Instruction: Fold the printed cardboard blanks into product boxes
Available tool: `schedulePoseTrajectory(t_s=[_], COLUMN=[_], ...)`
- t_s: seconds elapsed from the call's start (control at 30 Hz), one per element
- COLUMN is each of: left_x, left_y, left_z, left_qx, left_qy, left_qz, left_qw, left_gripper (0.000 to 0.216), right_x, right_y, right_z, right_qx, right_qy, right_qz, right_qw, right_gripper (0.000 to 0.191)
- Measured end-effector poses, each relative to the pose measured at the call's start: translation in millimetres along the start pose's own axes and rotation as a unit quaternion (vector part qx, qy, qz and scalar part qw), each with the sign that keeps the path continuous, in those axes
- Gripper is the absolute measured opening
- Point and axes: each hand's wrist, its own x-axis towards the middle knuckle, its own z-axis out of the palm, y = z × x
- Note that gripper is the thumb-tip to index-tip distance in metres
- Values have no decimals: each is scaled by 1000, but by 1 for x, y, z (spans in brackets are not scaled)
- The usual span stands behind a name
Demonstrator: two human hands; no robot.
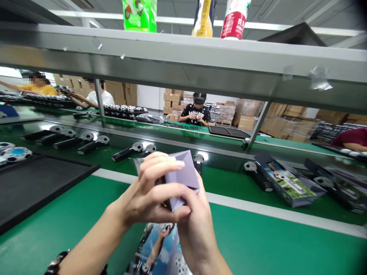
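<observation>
A small cardboard box (183,173) with pale lilac inner faces is held up in front of me, its end flaps partly folded. My left hand (149,191) wraps it from the left, fingers bent over the top and side. From below and the right, my right hand (197,225) grips the same box, with its thumb and fingers partly hidden. Under my hands, a printed carton (156,250) showing a raised arm and a football rests on the green table; whether it is separate from the held box, I cannot tell.
Beyond the white strip, black-handled football-shaped devices (94,144) lie on the green belt (226,183). An opened printed box (289,181) sits to the right. At the left is a black tray (43,183). A grey shelf (183,49) with bottles crosses overhead. Several people work beyond.
</observation>
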Motion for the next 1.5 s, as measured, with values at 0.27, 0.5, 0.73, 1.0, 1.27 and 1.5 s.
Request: schedulePoseTrajectory(t_s=[0.27, 0.5, 0.73, 1.0, 1.27, 1.5], left_x=[10, 16, 8, 12, 2, -54], left_y=[6, 10, 13, 21, 7, -15], left_z=[-16, -18, -15, -12, -28, -8], left_qx=[-97, -123, -185, -291, -200, -144], left_qy=[20, -31, 9, -71, -176, -426], left_qz=[-67, -32, -75, -196, -363, -545], left_qw=[993, 991, 980, 934, 893, 708], left_gripper=[39, 42, 58, 78, 101, 70], right_x=[7, 10, 7, 4, 5, 34], right_y=[-25, -23, -36, -46, -74, -92], right_z=[-25, -40, -37, -38, -47, -123], right_qx=[-285, -363, -496, -594, -661, -707], right_qy=[-207, -189, -206, -153, -112, 159], right_qz=[-66, -240, -516, -510, -442, -517], right_qw=[934, 880, 667, 602, 596, 457], right_gripper=[103, 108, 82, 50, 91, 90])
